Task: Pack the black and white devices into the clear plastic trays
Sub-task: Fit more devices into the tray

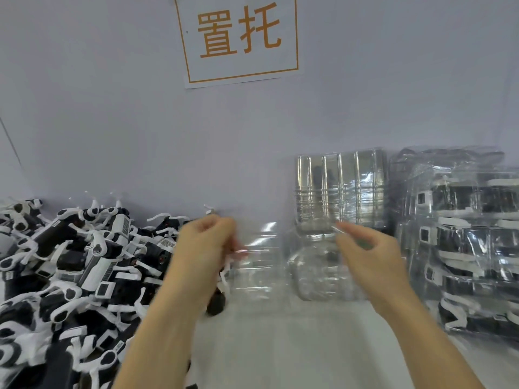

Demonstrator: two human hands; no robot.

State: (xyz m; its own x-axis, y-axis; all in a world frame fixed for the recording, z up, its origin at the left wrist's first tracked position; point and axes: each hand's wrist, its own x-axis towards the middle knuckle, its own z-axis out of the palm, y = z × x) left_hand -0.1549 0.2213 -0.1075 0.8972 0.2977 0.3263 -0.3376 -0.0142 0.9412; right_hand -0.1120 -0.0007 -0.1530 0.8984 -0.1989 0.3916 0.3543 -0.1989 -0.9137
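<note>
A clear plastic tray (283,265) hangs blurred above the table between my hands. My left hand (205,245) grips its left edge with curled fingers. My right hand (365,251) pinches its right edge near the top. A big heap of black and white devices (70,270) covers the table on the left, touching my left forearm. One dark device (216,303) lies just under my left wrist.
A stack of empty clear trays (341,189) leans against the wall behind my right hand. Filled trays (460,240) are piled at the right. A paper sign (238,37) with orange characters hangs on the wall. The white table (280,346) runs between my forearms.
</note>
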